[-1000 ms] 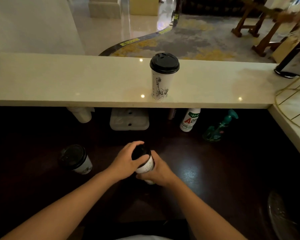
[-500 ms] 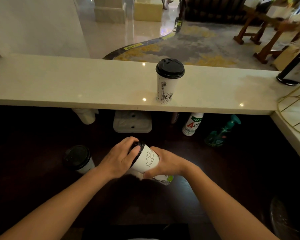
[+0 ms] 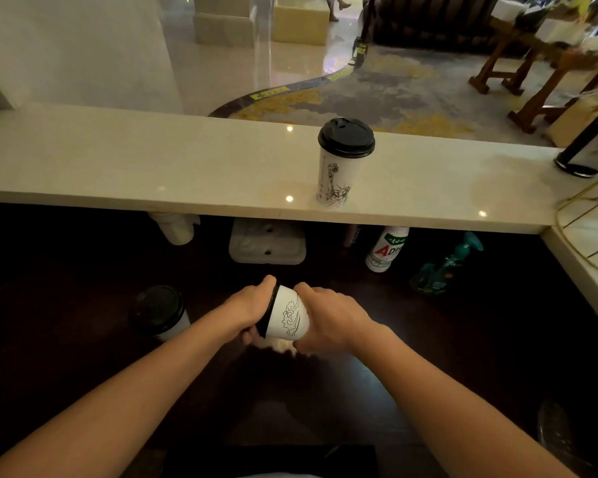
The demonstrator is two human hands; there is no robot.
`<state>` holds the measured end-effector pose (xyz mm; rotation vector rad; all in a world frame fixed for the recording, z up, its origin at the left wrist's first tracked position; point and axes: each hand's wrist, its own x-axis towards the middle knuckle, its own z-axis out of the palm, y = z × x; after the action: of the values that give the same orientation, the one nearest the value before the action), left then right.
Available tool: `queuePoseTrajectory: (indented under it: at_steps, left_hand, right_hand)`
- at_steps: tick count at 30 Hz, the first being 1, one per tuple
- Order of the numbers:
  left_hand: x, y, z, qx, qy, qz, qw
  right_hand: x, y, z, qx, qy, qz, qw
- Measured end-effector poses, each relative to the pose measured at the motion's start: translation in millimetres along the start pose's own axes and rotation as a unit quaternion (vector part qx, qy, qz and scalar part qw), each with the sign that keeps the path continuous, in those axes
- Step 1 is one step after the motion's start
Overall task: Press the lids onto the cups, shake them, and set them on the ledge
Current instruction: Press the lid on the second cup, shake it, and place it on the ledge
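Note:
I hold a white paper cup [image 3: 289, 317] with a black line drawing on its side, tipped over so its black lid faces left. My left hand [image 3: 246, 307] covers the lid end and my right hand [image 3: 325, 319] grips the cup's base end, both above the dark counter. A tall white cup with a black lid [image 3: 342, 160] stands upright on the pale stone ledge [image 3: 152, 167]. Another lidded cup [image 3: 161, 313] sits upright on the dark counter to the left of my hands.
Under the ledge stand a white tissue box [image 3: 266, 241], a white bottle with red letters [image 3: 387, 248] and a teal pump bottle [image 3: 446, 263]. A gold wire rack [image 3: 587, 208] and a dark-based stand [image 3: 580, 160] occupy the right end of the ledge.
The cup went from upright between my hands to lying on its side, lid to the left. My hands and the cup rose slightly toward the ledge.

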<state>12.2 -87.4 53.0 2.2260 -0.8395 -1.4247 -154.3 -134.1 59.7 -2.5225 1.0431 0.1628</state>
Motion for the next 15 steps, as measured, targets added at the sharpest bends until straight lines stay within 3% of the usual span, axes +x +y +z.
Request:
queuePoseTrajectory:
  at_steps: [6,9,12,15]
  left_hand:
    - [9.8,0.5,-2.4,-0.104,-0.121,-0.159,0.974]
    - [7.3,1.3,-2.8,-0.119,-0.150,-0.177,0.965]
    - [-2.0,5.1,3.0,-0.102,-0.086,-0.089,0.987]
    - [3.1,-6.6,11.2,-0.022,0.094,0.128,0.987]
  right_hand:
    - [1.5,-4.3,7.0,-0.170,0.060,-0.049,0.982]
    - [4.6,-2.0,15.2,-0.213,0.098,-0.060,0.970]
    - [3.3,2.1,12.8,-0.177,0.114,-0.034,0.977]
    - [0.1,10.0,9.4,-0.005,0.110,0.050,0.993]
